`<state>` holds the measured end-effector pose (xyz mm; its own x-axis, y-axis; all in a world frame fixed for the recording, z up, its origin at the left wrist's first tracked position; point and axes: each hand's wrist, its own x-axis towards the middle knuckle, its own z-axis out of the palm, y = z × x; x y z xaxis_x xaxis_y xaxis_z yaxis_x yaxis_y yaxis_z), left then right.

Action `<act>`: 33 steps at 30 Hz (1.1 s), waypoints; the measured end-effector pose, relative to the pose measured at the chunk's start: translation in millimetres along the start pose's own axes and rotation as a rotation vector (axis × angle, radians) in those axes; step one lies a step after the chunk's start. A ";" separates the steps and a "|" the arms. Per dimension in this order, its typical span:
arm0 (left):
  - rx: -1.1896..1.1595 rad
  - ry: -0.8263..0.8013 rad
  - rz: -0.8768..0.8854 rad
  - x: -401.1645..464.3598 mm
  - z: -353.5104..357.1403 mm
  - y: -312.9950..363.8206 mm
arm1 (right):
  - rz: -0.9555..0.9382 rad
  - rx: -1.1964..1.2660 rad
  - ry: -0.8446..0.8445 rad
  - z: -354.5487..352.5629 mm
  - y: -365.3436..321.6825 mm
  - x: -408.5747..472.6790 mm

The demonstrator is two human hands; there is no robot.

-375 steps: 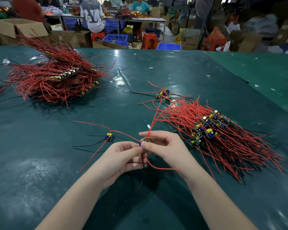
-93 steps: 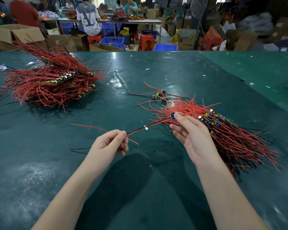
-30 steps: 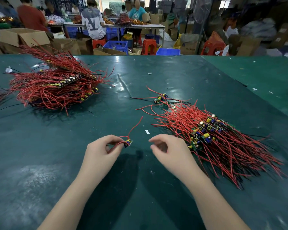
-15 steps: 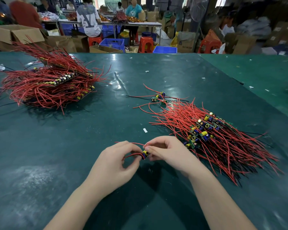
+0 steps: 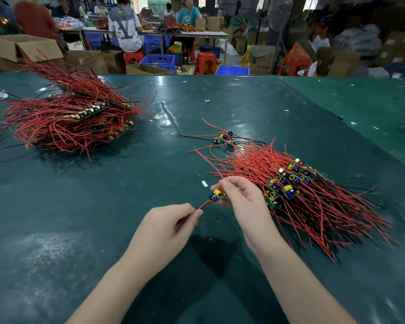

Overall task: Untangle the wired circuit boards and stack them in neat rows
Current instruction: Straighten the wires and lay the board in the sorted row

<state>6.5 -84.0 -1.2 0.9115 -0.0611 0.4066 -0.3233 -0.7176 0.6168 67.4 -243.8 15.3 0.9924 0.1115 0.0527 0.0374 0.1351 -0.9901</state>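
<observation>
My right hand pinches a small circuit board with yellow and blue parts, just above the green table. A short red wire runs from that board into my left hand, which pinches the wire between thumb and fingers. Right of my hands lies a neat pile of boards with red wires fanning toward me. A few loose boards lie behind that pile. At the far left sits a big tangled heap of red-wired boards.
A small white scrap lies near my right hand. Beyond the table's far edge stand cardboard boxes, blue crates, red stools and several people working at another table.
My hands have drawn apart since half a second ago. The right hand lifted the board up and right, and the left keeps the wire pulled taut toward me.
</observation>
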 end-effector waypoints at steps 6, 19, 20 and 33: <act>0.041 -0.065 0.084 0.1 5.6 -1.8 | 0.162 0.319 0.021 -1.1 -3.5 -2.1; 0.141 -0.074 0.026 -3.3 -0.3 -7.0 | 0.180 0.310 0.040 -6.4 -0.7 3.5; 0.157 -0.081 0.002 -3.3 -1.4 -7.8 | 0.183 0.295 0.041 -6.5 -0.4 3.6; -0.474 0.009 -0.339 5.2 -4.8 -0.1 | 0.096 0.169 -0.186 8.5 2.7 -8.7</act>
<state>10.0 -80.9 4.1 0.9824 0.1255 0.1386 -0.0944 -0.3072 0.9469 57.8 -236.0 13.3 0.9511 0.3088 -0.0024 -0.0920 0.2758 -0.9568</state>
